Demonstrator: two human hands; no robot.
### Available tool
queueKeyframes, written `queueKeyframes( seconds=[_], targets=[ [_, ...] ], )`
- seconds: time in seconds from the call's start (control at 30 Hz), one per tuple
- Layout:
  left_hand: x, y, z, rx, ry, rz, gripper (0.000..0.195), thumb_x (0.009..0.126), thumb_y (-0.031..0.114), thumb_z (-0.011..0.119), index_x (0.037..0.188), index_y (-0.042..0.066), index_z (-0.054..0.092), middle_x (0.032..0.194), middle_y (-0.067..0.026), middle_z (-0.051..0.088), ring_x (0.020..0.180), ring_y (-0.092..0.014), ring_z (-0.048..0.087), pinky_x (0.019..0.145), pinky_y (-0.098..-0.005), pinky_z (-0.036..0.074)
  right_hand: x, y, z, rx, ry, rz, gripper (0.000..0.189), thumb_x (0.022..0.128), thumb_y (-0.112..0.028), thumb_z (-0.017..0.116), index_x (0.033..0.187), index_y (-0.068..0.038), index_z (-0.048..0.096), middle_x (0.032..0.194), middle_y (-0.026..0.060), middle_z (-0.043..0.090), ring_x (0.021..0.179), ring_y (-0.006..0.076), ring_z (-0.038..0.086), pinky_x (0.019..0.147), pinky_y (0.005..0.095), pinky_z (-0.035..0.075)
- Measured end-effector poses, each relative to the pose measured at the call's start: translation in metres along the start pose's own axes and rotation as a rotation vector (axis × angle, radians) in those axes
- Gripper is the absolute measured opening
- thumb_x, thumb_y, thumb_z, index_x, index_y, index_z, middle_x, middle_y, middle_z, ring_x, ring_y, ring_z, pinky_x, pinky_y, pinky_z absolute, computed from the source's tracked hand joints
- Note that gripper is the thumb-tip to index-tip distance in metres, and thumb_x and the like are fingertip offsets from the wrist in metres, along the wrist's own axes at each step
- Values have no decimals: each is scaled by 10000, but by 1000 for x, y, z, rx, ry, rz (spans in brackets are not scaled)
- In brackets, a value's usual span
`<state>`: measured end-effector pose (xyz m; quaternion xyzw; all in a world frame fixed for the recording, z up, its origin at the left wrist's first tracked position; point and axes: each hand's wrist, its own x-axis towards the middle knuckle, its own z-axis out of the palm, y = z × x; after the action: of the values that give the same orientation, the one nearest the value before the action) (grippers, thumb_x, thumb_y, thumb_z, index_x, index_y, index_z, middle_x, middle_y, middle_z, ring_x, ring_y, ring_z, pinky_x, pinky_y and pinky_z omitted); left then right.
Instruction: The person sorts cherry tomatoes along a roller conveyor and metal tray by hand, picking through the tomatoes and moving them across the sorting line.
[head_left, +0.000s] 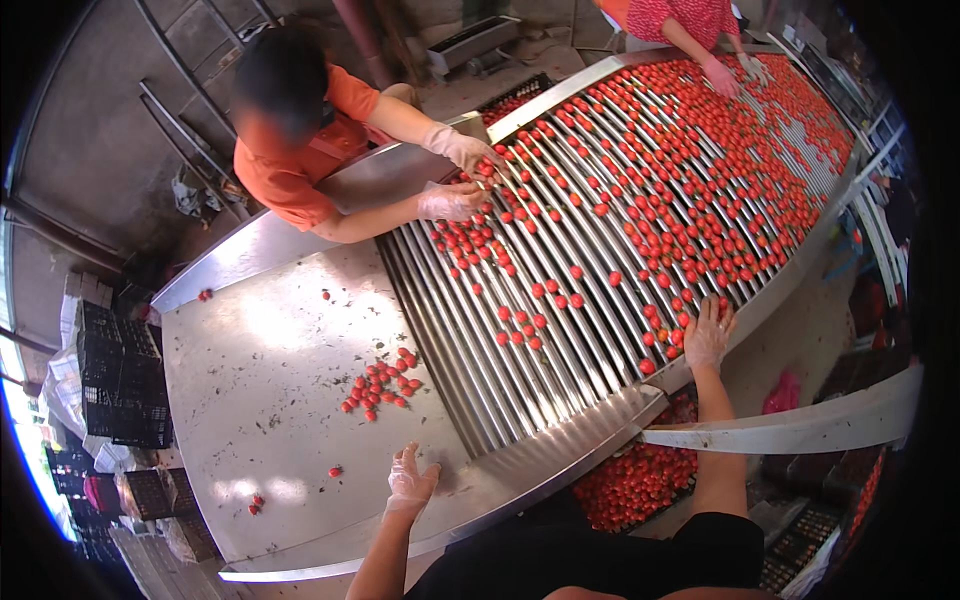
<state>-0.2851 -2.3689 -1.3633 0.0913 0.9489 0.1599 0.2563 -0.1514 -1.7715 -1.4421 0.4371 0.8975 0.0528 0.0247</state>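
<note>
My left hand (412, 482), in a clear plastic glove, is over the near part of the bare steel plate (255, 405), thumb and fingers apart and nothing in it. Beyond it lies a loose cluster of small red tomatoes (381, 384). My right hand (707, 336), gloved the same way, reaches over the near side rail of the roller conveyor (510, 390). Its fingertips are among cherry-sized tomatoes (664, 330) at the rollers' edge. A tomato shows by the fingertips, but whether the fingers grip it is unclear.
Across the conveyor a person in orange (300, 172) gathers tomatoes with gloved hands; another person's sleeve (660, 19) shows at the far end. Below the near rail stands a crate of tomatoes (637, 480). A white curved bar (795, 433) crosses by my right forearm. Black crates (124, 375) stack left.
</note>
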Motion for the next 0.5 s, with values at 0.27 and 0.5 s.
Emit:
queueKeyframes(
  seconds=[0.27,0.5],
  targets=[
    [1,-79,-50,229,6,-150,1114,674,493,823,1554,114,254,1605,-266,126,1469,-454,169,1188,-518,223,-40,-42,5,271,197,-196,401,946,-263,542,1298,-71,541,1465,142,440,1351,352,410,1156,567,253],
    [49,-124,-54,265,69,-238,1253,626,585,845,1572,91,189,1621,-261,69,1502,-423,58,1220,-504,124,-48,-56,6,36,130,102,408,1012,-299,469,1328,-44,511,1475,128,434,1363,302,409,1158,470,288]
  ],
)
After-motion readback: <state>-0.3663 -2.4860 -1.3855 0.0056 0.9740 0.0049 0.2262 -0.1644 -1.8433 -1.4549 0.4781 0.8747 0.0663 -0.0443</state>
